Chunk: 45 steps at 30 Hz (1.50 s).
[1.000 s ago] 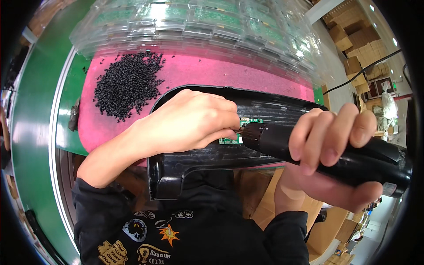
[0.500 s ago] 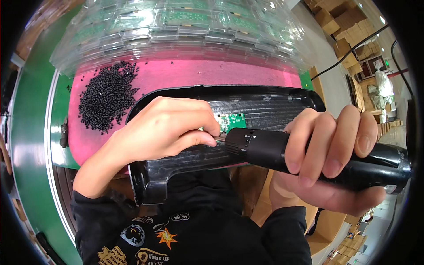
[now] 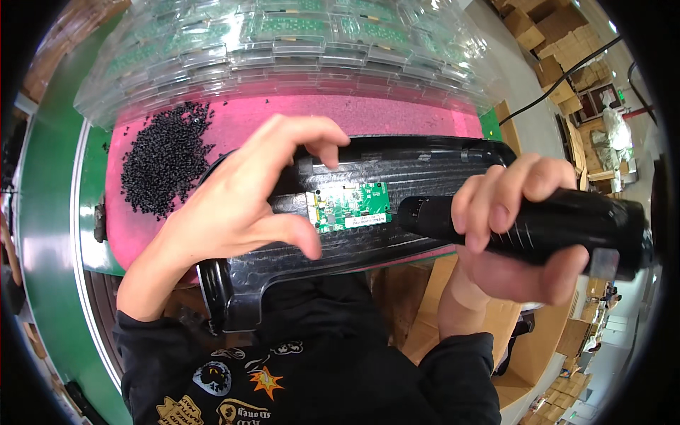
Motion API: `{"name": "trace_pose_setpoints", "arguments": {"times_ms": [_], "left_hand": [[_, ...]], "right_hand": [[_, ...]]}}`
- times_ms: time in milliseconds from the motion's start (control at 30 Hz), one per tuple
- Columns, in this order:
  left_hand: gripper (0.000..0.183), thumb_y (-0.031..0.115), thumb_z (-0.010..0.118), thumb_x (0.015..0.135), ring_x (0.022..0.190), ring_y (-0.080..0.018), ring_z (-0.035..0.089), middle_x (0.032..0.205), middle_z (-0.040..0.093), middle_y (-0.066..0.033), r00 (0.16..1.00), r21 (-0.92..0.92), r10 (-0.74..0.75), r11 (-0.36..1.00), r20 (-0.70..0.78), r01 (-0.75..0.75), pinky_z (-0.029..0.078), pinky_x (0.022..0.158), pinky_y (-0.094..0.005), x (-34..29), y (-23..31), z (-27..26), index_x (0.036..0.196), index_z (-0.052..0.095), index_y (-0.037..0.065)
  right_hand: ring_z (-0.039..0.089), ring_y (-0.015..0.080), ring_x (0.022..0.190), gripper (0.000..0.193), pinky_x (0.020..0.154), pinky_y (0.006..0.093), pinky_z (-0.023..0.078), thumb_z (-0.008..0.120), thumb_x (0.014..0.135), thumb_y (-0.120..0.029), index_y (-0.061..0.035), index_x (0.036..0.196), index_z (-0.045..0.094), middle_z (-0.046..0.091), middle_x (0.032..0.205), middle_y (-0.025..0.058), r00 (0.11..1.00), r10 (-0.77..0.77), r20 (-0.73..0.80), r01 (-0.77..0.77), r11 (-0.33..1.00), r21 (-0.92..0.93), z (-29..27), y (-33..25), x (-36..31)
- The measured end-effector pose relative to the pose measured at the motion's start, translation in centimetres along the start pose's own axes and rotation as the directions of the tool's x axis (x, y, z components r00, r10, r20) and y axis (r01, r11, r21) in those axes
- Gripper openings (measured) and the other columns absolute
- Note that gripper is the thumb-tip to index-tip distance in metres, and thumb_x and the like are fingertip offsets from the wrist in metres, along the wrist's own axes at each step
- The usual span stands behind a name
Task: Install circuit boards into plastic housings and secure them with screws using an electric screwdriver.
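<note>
A green circuit board with a white label lies inside a long black plastic housing. My right hand grips a black electric screwdriver, its front end at the board's right edge, near a corner. Dark screws show at some of the board's corners. My left hand hovers over the housing's left part, thumb and fingers spread apart around the board's left end, holding nothing.
A pile of small black screws lies on the pink mat at the left. Stacked clear plastic trays with green boards stand at the back. Cardboard boxes are at the lower right, and a black cable hangs at the upper right.
My left hand has let go near the screwdriver tip, opened and drawn back to the left. The screwdriver has shifted right and its rear end upward. More of the board now shows.
</note>
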<state>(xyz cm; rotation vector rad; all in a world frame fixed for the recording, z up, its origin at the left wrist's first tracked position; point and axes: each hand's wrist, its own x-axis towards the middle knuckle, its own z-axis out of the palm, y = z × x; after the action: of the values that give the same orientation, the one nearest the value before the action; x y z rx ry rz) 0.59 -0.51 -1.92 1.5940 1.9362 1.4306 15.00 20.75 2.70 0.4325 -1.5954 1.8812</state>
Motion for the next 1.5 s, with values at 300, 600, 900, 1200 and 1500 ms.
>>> {"name": "trace_pose_setpoints", "arguments": {"times_ms": [300, 600, 900, 1200, 1500], "left_hand": [[0.045, 0.03, 0.057, 0.085, 0.098, -0.0225, 0.04, 0.109, 0.044, -0.0178, 0.982, 0.091, 0.102, 0.992, -0.161, -0.088, 0.035, 0.098, -0.0392, -0.1, -0.9, -0.3, 0.107, 0.024, 0.007], [0.034, -0.006, 0.048, 0.08, 0.091, -0.0206, 0.037, 0.101, 0.039, -0.0134, 0.957, 0.168, 0.071, 0.985, -0.28, -0.024, 0.032, 0.098, -0.0324, 0.2, -0.6, -0.5, 0.106, 0.029, 0.003], [0.023, 0.0, 0.061, 0.083, 0.095, -0.0345, 0.06, 0.098, 0.059, -0.0164, 0.972, 0.516, -0.221, 0.824, -0.082, 0.232, 0.049, 0.086, -0.0395, 0.1, -0.7, -0.9, 0.106, 0.055, 0.0], [0.018, 0.013, 0.065, 0.086, 0.088, -0.0381, 0.062, 0.088, 0.062, -0.0165, 0.97, 0.617, -0.217, 0.78, 0.107, 0.106, 0.051, 0.075, -0.0475, -0.3, 0.9, -0.7, 0.096, 0.058, 0.0], [0.014, -0.001, 0.064, 0.082, 0.081, -0.0446, 0.059, 0.085, 0.059, -0.0225, 0.988, 0.553, -0.151, 0.822, -0.021, 0.137, 0.046, 0.068, -0.0457, 0.4, 4.1, 0.0, 0.095, 0.06, -0.003]], "right_hand": [[0.048, 0.0141, 0.048, 0.063, 0.048, 0.0293, 0.044, 0.063, 0.086, -0.058, 0.0003, 0.105, 0.048, 0.05, 0.076, 0.0076, 0.98, 0.11, -0.163, -0.114, 0.993, -0.013, -0.9, 1.3, -0.6], [0.047, 0.0095, 0.045, 0.065, 0.045, 0.0259, 0.042, 0.063, 0.086, -0.062, -0.0014, 0.103, 0.048, 0.051, 0.073, 0.0047, 0.969, 0.238, -0.059, -0.243, 0.965, -0.102, -1.2, 1.9, 0.6], [0.051, 0.0112, 0.053, 0.053, 0.053, 0.0293, 0.044, 0.064, 0.09, -0.049, -0.0015, 0.107, 0.049, 0.054, 0.077, 0.005, 0.974, 0.221, 0.042, -0.223, 0.974, 0.046, -1.4, 1.8, 1.0], [0.056, 0.0337, 0.104, 0.037, 0.092, 0.0512, 0.053, 0.068, 0.09, -0.016, 0.0006, 0.114, 0.045, 0.051, 0.106, 0.0173, 0.625, 0.567, -0.537, -0.36, 0.819, 0.446, -7.3, 2.1, 5.0], [0.059, 0.0112, 0.084, 0.024, 0.07, 0.0322, 0.052, 0.063, 0.094, -0.015, -0.0052, 0.114, 0.054, 0.055, 0.094, 0.0004, 0.822, 0.09, -0.562, -0.263, 0.936, -0.235, -12.2, -8.6, 0.4]]}}
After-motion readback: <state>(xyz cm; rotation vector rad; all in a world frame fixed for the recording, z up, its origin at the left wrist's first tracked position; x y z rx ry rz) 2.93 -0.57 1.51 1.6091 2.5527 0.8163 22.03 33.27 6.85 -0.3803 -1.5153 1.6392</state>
